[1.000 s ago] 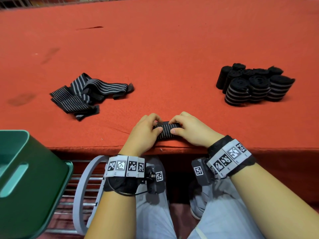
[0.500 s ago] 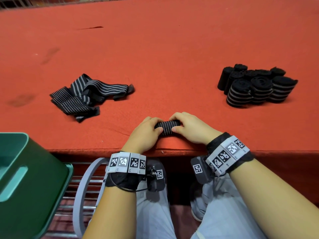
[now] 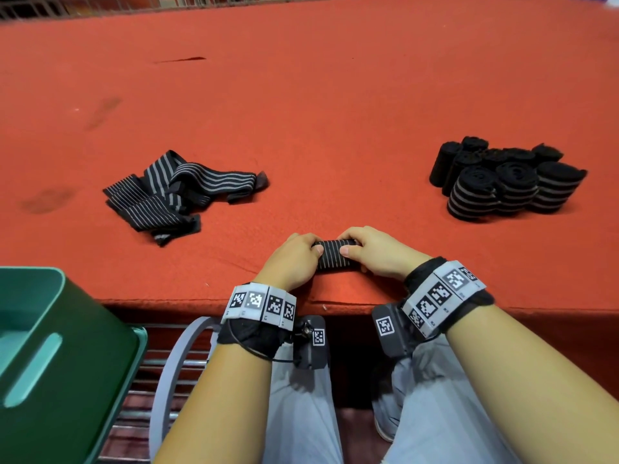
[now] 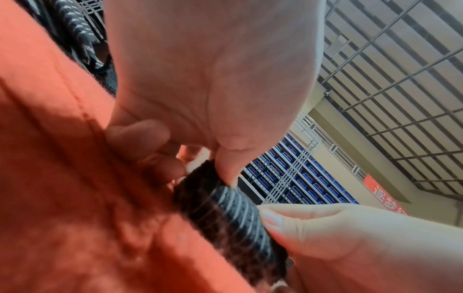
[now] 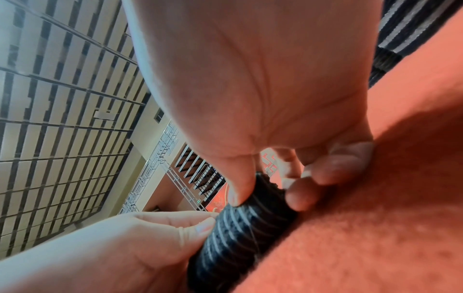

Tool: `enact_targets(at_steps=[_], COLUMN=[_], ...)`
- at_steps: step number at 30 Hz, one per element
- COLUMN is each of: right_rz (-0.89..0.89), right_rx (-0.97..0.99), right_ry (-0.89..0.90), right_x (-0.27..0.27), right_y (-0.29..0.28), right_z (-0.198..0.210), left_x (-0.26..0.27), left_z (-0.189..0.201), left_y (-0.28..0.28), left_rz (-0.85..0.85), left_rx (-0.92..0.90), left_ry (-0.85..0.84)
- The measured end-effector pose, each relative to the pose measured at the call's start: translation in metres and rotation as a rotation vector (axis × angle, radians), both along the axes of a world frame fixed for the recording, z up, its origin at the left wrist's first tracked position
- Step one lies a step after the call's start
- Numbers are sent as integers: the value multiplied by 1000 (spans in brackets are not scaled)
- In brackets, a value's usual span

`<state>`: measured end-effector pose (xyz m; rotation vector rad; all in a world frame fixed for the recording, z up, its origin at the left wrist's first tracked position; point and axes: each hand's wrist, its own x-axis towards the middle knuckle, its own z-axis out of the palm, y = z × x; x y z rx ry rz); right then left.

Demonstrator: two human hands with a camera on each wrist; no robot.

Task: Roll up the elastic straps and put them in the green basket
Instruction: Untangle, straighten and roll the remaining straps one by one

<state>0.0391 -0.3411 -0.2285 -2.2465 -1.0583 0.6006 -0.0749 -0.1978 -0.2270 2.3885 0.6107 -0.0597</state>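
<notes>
Beside loose straps (image 3: 174, 192), rolled stack (image 3: 505, 182)

From the head view my left hand (image 3: 292, 261) and right hand (image 3: 375, 254) covered both ends of the rolled strap (image 3: 335, 257), so I could not see how its ends lay. The green basket (image 3: 63, 356) was cut off by the left and bottom edges. The back rolls of the pile of rolled straps (image 3: 502, 177) stood half hidden behind the front ones.
</notes>
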Motion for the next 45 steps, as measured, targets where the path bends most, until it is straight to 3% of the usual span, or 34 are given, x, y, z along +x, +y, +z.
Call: enact_targets(at_steps=[11,16,21,27,33,39,45], right_rz=[-98,-94,-63,-78,-96,-63,-210], right_rx=[81,185,228,317,359,343,398], right_ry=[55,34,44,129,78,-19,-53], right_x=[-13,-22,-25,-13,28,91,163], right_y=[-9,-28,-39,-54,-71,-93,-109], right_z=[2,4,18,69,119,151,160], left_x=[-1,-15,-26,-17,25,93,169], left_z=[21,36,45,75,114,129,138], left_y=[-14,-23,-29,-49,-68,-86,-109], left_rz=[-36,-81,-50,-54,-117,-151,-141], left_rx=[153,83,40,-44,73,109,75], left_ry=[126,110,-4,-182,-249,-272,-372])
